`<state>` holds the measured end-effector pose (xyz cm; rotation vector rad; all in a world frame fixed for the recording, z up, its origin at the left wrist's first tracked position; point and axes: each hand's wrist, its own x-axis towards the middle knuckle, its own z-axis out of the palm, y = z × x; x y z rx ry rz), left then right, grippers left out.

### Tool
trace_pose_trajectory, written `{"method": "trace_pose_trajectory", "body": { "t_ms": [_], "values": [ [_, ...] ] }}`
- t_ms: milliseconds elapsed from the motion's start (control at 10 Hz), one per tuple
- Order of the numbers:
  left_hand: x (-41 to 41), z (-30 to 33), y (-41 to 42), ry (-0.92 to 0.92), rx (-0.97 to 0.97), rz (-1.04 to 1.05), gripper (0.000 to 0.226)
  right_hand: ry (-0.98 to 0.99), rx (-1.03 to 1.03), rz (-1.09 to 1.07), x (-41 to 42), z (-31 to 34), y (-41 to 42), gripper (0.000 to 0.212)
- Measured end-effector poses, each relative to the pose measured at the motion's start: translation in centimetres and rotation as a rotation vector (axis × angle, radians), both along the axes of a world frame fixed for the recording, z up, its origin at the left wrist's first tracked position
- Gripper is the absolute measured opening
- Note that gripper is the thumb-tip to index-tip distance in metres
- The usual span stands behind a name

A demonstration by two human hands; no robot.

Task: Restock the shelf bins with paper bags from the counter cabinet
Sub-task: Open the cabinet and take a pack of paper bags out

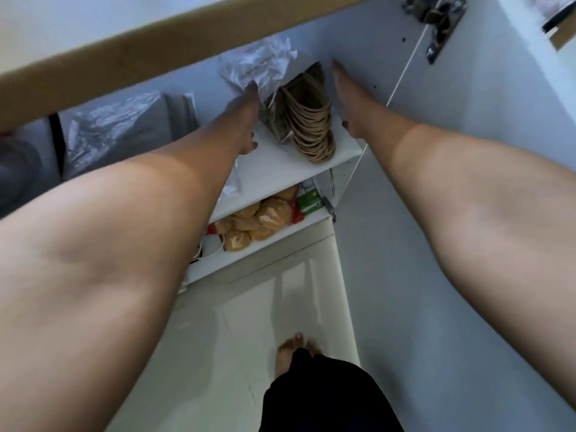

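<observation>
A stack of brown paper bags [307, 116] with looped paper handles stands on the upper white shelf [280, 165] inside the open counter cabinet. My left hand [244, 120] reaches in along the stack's left side, fingers straight, touching crinkled clear plastic wrap [258, 62] behind the bags. My right hand [347, 101] is flat and open on the stack's right side, a small gap from the handles. Neither hand grips the bags.
The brown counter edge [187, 42] runs overhead across the top. The open cabinet door [467, 151] with its metal hinge [436, 14] is to the right. Plastic-wrapped grey items [118, 123] sit left. The lower shelf holds tan bagged goods [261, 219]. My bare foot [293, 350] stands on the tiled floor.
</observation>
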<state>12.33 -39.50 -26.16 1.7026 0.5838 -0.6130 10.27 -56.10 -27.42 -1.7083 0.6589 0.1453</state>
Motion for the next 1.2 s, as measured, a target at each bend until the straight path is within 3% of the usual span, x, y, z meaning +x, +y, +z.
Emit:
{"method": "trace_pose_trajectory", "body": {
  "t_ms": [200,400,500,600,700,800,900,1000,1100,1200],
  "values": [
    [1.8,-2.5,-0.1,0.024,-0.066,0.061,0.069,0.065,0.113,0.060,2.7,-1.6,0.2,0.072],
    [2.3,-3.0,-0.3,0.064,-0.165,0.034,0.070,0.110,0.078,-0.008,4.3,-4.0,-0.5,0.099],
    [1.8,-3.2,-0.2,0.092,-0.186,0.035,0.046,0.089,0.027,-0.058,3.2,-3.3,-0.2,0.094],
    [1.0,-2.9,0.2,0.116,-0.189,0.072,0.032,0.130,0.103,-0.155,2.5,-3.9,-0.4,0.092],
    [0.2,-2.5,0.8,0.150,-0.146,0.099,0.036,0.217,0.291,-0.255,0.9,-3.8,0.3,0.092],
    [-1.3,-1.7,1.0,0.193,-0.058,0.101,0.047,0.280,0.316,-0.179,-1.9,-3.4,0.4,0.078],
    [-2.9,-1.5,1.1,0.223,0.009,0.080,0.032,0.330,0.286,-0.060,-5.0,-4.4,0.5,0.092],
    [-4.6,-1.4,0.9,0.229,0.042,0.030,0.031,0.340,0.301,-0.065,-7.3,-4.7,1.1,0.082],
    [-6.8,-0.7,0.5,0.232,0.027,-0.008,0.038,0.310,0.362,-0.061,-9.0,-4.7,1.7,0.059],
    [-8.9,-0.3,0.1,0.258,0.021,-0.043,0.050,0.248,0.443,-0.052,-10.8,-4.9,2.1,0.060]
  ]
}}
